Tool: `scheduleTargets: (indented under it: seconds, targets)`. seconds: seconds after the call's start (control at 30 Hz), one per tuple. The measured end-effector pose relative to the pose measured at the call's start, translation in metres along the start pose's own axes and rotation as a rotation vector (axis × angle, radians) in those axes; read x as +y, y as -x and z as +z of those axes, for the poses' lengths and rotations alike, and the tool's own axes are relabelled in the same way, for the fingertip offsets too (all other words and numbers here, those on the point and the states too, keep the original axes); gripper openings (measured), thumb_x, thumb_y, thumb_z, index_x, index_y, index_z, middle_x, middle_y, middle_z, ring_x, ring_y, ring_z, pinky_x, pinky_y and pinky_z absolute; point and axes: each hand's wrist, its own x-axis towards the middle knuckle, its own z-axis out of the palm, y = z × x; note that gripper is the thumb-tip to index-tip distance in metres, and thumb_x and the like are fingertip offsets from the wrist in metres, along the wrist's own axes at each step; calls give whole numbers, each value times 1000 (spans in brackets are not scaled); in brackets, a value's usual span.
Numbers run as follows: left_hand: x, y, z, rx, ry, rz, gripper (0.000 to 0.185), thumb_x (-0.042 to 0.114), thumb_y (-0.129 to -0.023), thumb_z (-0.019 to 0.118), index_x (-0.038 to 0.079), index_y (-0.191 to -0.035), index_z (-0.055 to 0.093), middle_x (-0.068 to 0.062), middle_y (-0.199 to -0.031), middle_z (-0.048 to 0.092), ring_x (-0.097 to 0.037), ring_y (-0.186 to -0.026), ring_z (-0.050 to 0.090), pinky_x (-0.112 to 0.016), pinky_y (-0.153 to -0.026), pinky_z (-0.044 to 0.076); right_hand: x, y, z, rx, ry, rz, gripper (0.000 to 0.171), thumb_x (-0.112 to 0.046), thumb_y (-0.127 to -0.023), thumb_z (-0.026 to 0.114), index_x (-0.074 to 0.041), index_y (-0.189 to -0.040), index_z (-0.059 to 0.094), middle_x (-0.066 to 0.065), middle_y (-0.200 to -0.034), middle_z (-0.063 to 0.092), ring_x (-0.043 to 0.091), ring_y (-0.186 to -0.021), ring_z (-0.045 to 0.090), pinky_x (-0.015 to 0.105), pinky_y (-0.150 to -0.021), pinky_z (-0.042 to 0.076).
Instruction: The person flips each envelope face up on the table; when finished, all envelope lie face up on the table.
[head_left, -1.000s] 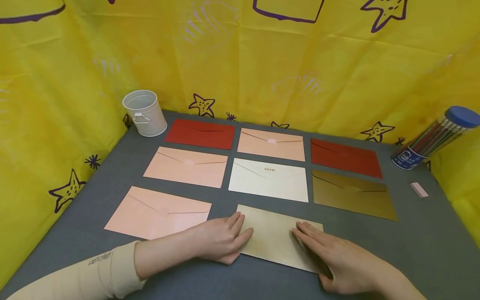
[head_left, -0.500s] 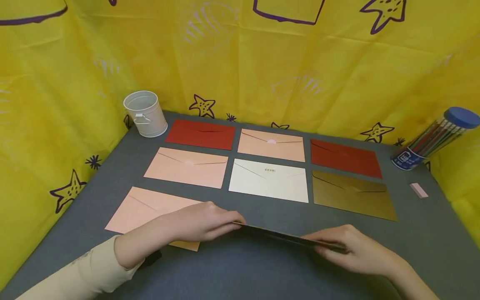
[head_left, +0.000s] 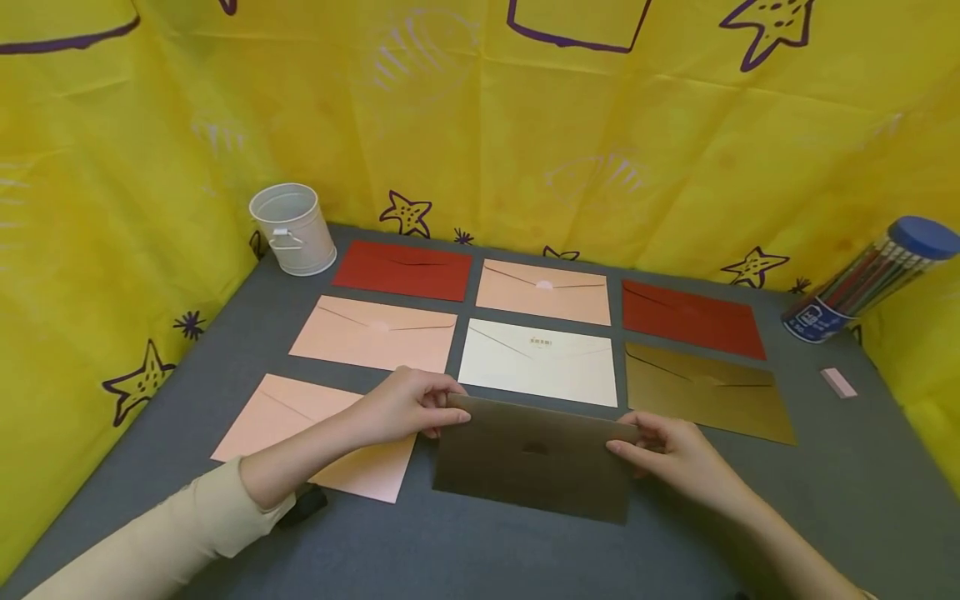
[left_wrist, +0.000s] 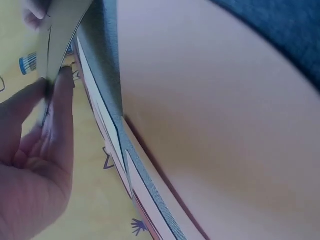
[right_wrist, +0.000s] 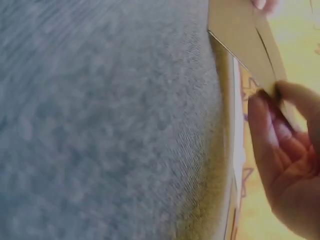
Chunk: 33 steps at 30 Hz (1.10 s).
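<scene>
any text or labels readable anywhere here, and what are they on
Nothing can be read as words.
Cream envelope: a small gold mark on its flap, too small to read.
Pencil tube: a blue label with a white logo, blurred.
Envelope held by both hands: no print visible.
Yellow backdrop: only drawn stars, no text.
</scene>
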Motion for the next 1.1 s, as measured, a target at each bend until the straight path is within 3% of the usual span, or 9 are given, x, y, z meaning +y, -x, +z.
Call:
scheduleTargets:
  seconds: [0.2, 0.3, 0.63, 0.83, 1.1]
  targets:
    - [-5, -2, 1, 56, -201, 59, 26, 19, -85, 77, 6, -108, 71, 10, -73, 59, -3, -63, 54, -23, -62, 49, 1, -8, 7, 96, 198, -53, 13, -25, -87, 75, -22, -95, 66, -14, -67, 57, 5, -61, 55, 23, -57, 44]
    - [-8, -3, 3, 51, -247, 92, 28, 17, -85, 77, 4, -109, 70, 9, -74, 58, -3, -66, 53, -22, -65, 50, 2, -10, 8, 109, 258, -45, 15, -28, -85, 77, -23, -95, 66, -15, -67, 54, 4, -62, 52, 23, -58, 41]
    - [-15, -2, 14, 42, -351, 132, 26, 14, -86, 76, 3, -108, 69, 1, -84, 57, -12, -75, 53, -23, -68, 47, 5, -10, 10, 123, 339, -78, 23, -26, -80, 82, -18, -95, 67, -14, -70, 50, 3, -65, 48, 22, -58, 39]
    - [-16, -3, 16, 71, -415, 187, 14, 9, -87, 73, 5, -100, 71, -2, -95, 63, -15, -83, 59, -26, -74, 51, 6, -10, 12, 129, 358, -76, 26, -24, -78, 83, -17, -97, 67, -11, -75, 50, 6, -68, 48, 23, -59, 40]
    - [-17, -2, 17, 71, -438, 199, 14, 9, -87, 72, 5, -101, 70, -3, -97, 63, -15, -83, 59, -27, -74, 51, 6, -12, 11, 102, 381, -74, 30, -23, -76, 85, -16, -97, 65, -8, -81, 51, 7, -70, 47, 22, -60, 41]
